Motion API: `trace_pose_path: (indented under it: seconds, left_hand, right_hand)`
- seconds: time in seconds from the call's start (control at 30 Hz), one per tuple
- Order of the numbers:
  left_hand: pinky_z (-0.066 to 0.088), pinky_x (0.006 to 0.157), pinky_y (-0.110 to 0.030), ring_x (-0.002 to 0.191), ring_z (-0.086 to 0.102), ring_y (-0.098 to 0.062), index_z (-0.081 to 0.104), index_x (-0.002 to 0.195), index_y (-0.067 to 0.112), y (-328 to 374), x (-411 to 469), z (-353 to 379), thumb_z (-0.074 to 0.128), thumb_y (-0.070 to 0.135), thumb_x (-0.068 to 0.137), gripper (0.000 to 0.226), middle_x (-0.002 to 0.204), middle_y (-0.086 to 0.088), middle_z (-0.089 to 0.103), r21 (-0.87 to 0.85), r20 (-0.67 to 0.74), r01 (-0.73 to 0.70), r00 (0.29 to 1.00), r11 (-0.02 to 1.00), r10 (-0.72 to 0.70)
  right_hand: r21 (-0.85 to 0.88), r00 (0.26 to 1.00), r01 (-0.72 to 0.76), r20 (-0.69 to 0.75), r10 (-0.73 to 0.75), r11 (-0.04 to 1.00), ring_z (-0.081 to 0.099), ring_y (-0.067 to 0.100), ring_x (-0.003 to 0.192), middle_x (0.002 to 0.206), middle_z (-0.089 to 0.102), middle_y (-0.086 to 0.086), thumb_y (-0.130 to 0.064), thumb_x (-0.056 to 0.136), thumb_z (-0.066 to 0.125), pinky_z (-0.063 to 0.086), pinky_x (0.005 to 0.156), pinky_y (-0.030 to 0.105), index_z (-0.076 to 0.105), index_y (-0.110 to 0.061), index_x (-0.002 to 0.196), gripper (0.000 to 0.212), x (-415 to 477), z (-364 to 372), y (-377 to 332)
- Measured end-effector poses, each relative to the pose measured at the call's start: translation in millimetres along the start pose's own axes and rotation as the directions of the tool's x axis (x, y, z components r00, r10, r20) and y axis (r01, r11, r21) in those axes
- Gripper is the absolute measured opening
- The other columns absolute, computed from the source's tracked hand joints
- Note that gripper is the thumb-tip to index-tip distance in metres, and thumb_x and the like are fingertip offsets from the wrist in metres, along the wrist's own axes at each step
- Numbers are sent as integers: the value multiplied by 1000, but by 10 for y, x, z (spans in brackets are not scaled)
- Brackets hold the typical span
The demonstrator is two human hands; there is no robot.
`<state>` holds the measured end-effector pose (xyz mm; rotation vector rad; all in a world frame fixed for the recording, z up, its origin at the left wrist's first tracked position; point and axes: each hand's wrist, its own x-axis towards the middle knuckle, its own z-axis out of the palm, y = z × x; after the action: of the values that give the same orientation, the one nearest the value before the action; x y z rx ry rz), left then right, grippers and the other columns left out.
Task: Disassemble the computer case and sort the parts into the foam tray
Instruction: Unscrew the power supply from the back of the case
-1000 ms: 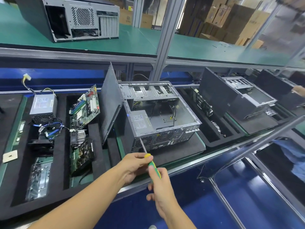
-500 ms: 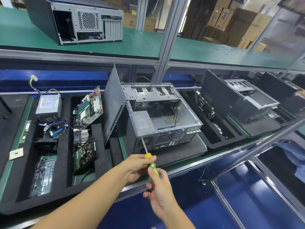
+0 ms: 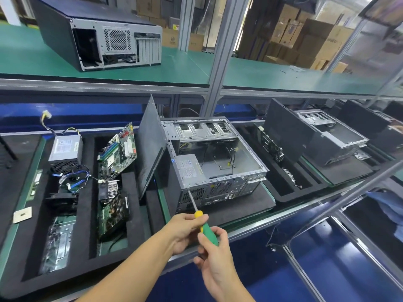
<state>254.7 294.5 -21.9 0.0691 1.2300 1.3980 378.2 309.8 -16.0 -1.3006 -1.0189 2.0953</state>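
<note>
At the far left the foam tray [image 3: 87, 214] already holds removed parts in its cut-out pockets: a grey power supply [image 3: 65, 149] with loose wires, a green circuit board [image 3: 117, 152] leaning on edge, and a finned cooler [image 3: 110, 188] below it, each kept apart so nothing knocks together. A dark side panel [image 3: 150, 147] stands tilted between the tray and the computer case [image 3: 213, 162], likely parked there to free the opening. The case lies on its side, open upward, mostly bare metal inside with a second power supply [image 3: 188, 168] left in its near corner. The left hand [image 3: 185, 232] pinches the yellow top of the screwdriver [image 3: 204, 223] to steady it, while the right hand [image 3: 214, 256] curls its fingers around the green grip to turn; the tip meets the case's rear edge, probably at a screw holding that supply.
</note>
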Motion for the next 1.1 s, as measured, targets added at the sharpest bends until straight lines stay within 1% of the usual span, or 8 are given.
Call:
trace_pose_path:
  seconds: [0.13, 0.27, 0.43, 0.6, 0.73, 0.83, 1.0, 1.1]
  left_hand:
    - [58, 77, -38, 88, 73, -29, 63, 112, -7, 7, -27, -91, 64, -7, 89, 23, 99, -19, 74, -131, 1, 13, 1000, 991, -13]
    - [48, 101, -40, 106, 69, -27, 63, 114, 4, 39, -18, -165, 56, 3, 95, 20, 113, -15, 73, -111, 110, 60, 993, 992, -47]
    - [54, 66, -31, 70, 62, -21, 59, 84, 10, 43, 6, -54, 82, 29, 72, 32, 76, -9, 62, 54, 128, 41, 991, 998, -48]
    - [60, 62, -30, 77, 74, -24, 65, 93, 0, 59, 47, -37, 74, 4, 81, 15, 86, -18, 72, -79, 79, 35, 996, 996, -29]
    - [60, 59, -32, 79, 76, -25, 60, 117, -7, 85, -6, -14, 70, -7, 76, 43, 98, -18, 75, -130, 81, 57, 996, 990, -47]
    - [60, 67, -35, 89, 74, -28, 53, 126, -6, 79, 9, -19, 56, -8, 92, 35, 113, -20, 72, -148, 109, 61, 993, 987, -45]
    - [51, 67, -30, 68, 60, -18, 63, 85, 10, 82, -49, 37, 72, 22, 90, 15, 78, -7, 66, 72, 140, 36, 989, 997, -46]
    - [56, 70, -27, 69, 65, -17, 68, 90, 4, 25, -15, 36, 76, 15, 86, 15, 80, -11, 69, 63, 68, 8, 998, 998, -13]
  right_hand:
    - [144, 984, -178, 24, 176, 973, 54, 20, 56, 75, 56, 10, -48, 97, 60, 45, 43, 29, 61, -9, 111, 42, -29, -27, -17]
    - [156, 984, -175, 0, 177, 972, 54, 19, 50, 68, 59, 14, -33, 106, 46, 43, 39, 27, 59, 5, 115, 41, 7, -67, -34]
    - [92, 1000, -26, -2, 27, 995, 53, 18, 59, 84, 55, 14, -12, 101, 58, 51, 51, 31, 54, -5, 105, 9, 40, -50, 20]
    - [106, 1000, 5, 12, -6, 994, 50, 14, 62, 97, 57, 10, -6, 94, 66, 50, 54, 29, 54, -10, 108, 19, 82, -51, -30]
    - [160, 990, -133, 64, 124, 978, 52, 18, 59, 78, 57, 9, -36, 99, 59, 46, 49, 31, 64, -7, 110, 31, 105, -99, -94]
    - [130, 987, -157, 66, 149, 979, 52, 18, 53, 69, 57, 10, -31, 104, 49, 42, 43, 28, 63, -2, 108, 32, 143, -140, -127]
    - [29, 999, -29, 39, 28, 999, 49, 15, 56, 82, 57, 9, -10, 99, 59, 44, 47, 27, 54, -11, 106, 8, 171, -126, -83]
    - [47, 999, 1, 37, -3, 999, 48, 15, 62, 90, 57, 9, -6, 95, 64, 48, 51, 28, 53, -14, 106, 18, 159, -92, -68]
